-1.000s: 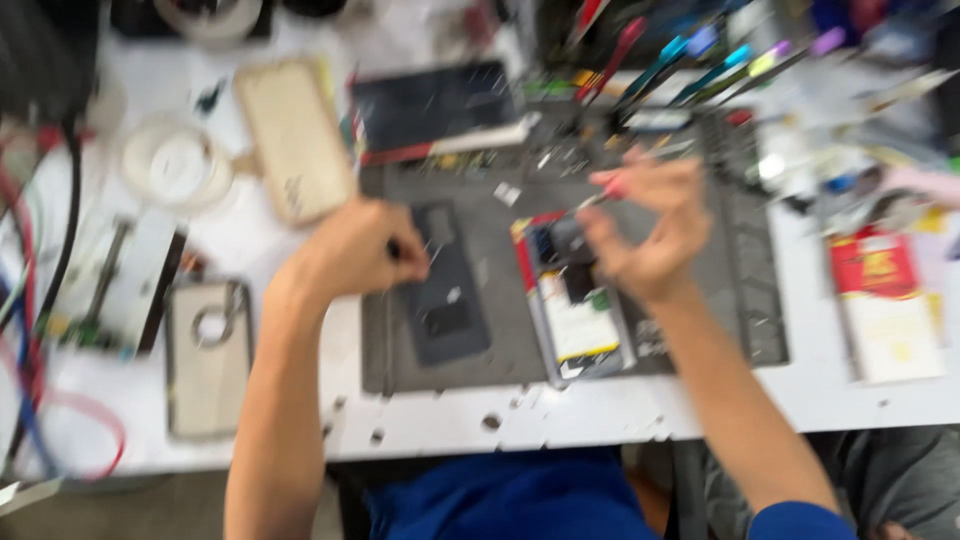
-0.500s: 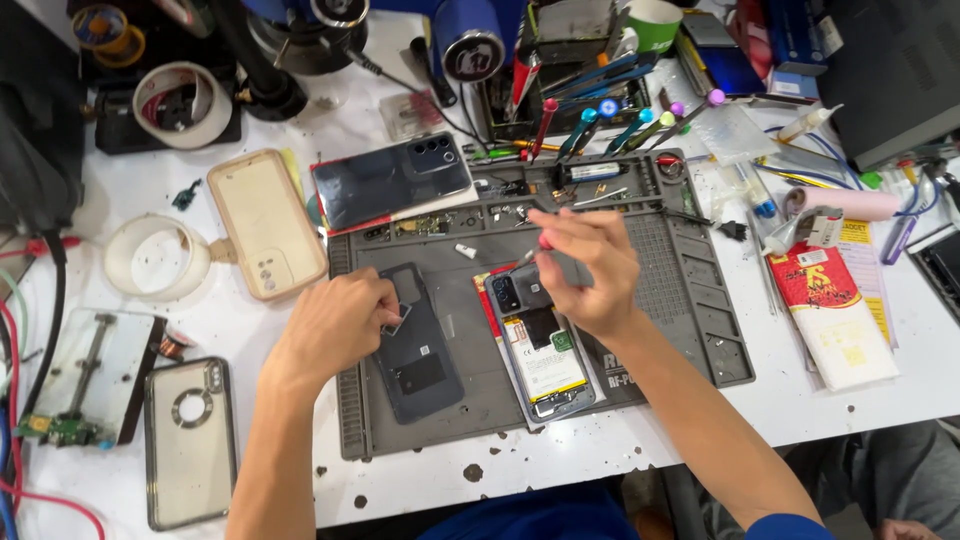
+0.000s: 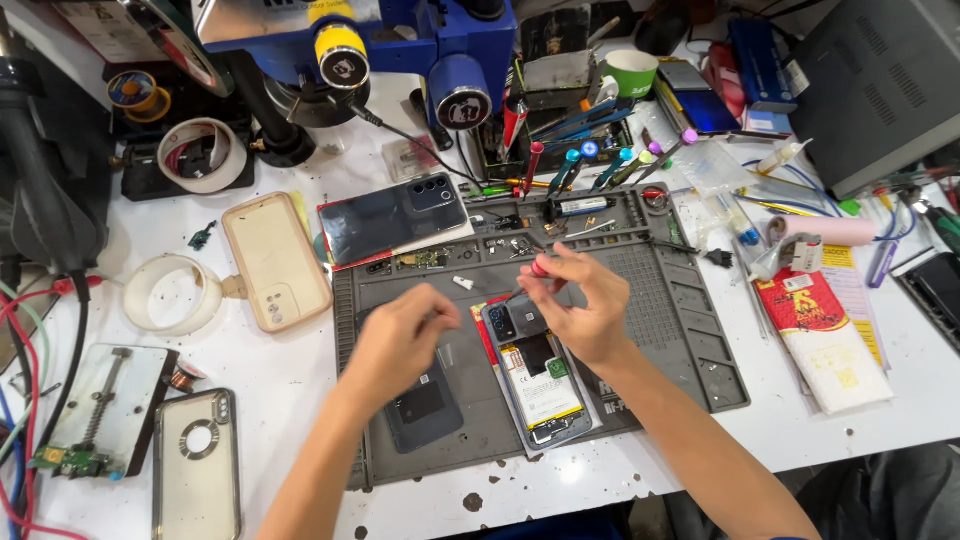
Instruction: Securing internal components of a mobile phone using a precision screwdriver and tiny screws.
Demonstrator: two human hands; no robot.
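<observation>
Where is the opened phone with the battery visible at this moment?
In the head view, the opened phone lies on the grey work mat, just below the right hand and right of the dark back cover.

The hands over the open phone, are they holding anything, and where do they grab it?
The right hand pinches a small red-handled screwdriver by its handle. The left hand is blurred; whether it holds anything cannot be told.

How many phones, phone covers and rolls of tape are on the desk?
Phones: 2, the opened phone and the dark phone
Phone covers: 3, beige, clear, dark
Tape rolls: 2, and
Total: 7
</observation>
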